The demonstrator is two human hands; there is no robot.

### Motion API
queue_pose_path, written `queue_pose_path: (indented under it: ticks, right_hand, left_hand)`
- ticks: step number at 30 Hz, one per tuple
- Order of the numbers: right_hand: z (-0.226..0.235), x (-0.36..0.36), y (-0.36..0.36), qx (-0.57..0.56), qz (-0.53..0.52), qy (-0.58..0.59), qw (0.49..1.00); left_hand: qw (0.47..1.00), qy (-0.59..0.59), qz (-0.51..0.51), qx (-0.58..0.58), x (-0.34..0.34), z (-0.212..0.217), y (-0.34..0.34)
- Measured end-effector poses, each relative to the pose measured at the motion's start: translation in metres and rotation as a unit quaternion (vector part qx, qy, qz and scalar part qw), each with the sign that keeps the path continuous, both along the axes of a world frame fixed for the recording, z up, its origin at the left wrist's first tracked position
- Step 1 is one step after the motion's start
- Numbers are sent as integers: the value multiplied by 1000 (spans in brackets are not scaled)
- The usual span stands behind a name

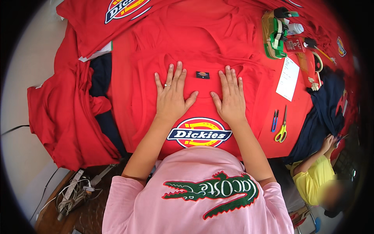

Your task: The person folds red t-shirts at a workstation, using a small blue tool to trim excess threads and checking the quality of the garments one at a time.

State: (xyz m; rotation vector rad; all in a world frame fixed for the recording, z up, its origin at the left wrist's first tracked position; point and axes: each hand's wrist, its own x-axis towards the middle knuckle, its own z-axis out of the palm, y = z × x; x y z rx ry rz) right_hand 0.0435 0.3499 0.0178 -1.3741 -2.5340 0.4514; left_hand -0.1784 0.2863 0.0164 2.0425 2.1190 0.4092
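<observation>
Torso (175, 210), ten fingers (178, 71) on one shirt (202, 103)

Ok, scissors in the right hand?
No, the scissors lie beside the blue snips; the right hand is spread on the shirt.

Garment workshop, red cloth shirt (202, 102) laid flat centrally, red cloth garments (68, 121) heaped at nine o'clock, yellow-handled metal scissors (284, 125) at three, yellow-shirted co-worker (313, 177) at four.
</observation>
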Motion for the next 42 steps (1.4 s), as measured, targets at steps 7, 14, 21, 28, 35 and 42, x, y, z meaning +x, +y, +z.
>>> queue_pose_path:
  ticks: [7, 14, 21, 28, 35, 42]
  right_hand:
    - [0, -2, 2, -3, -9, -23, 1000]
    - [-5, -1, 1, -2, -16, -7, 1000]
    - [0, 1, 4, -14, -29, 62, 998]
    - [-17, 27, -7, 53, -127, 216, 967]
    - [-4, 26, 6, 52, -131, -93, 986]
    - [-1, 26, 8, 78, -122, -79, 986]
  left_hand:
    - [1000, -11, 18, 5, 0, -1, 3]
    - [999, -32, 26, 11, 0, -5, 2]
    - [979, -160, 39, 124, -16, -16, -12]
    - [970, -60, 199, 124, -16, -10, -4]
    - [995, 42, 86, -9, -22, 5, 11]
    - [996, 54, 49, 55, -40, 2, 49]
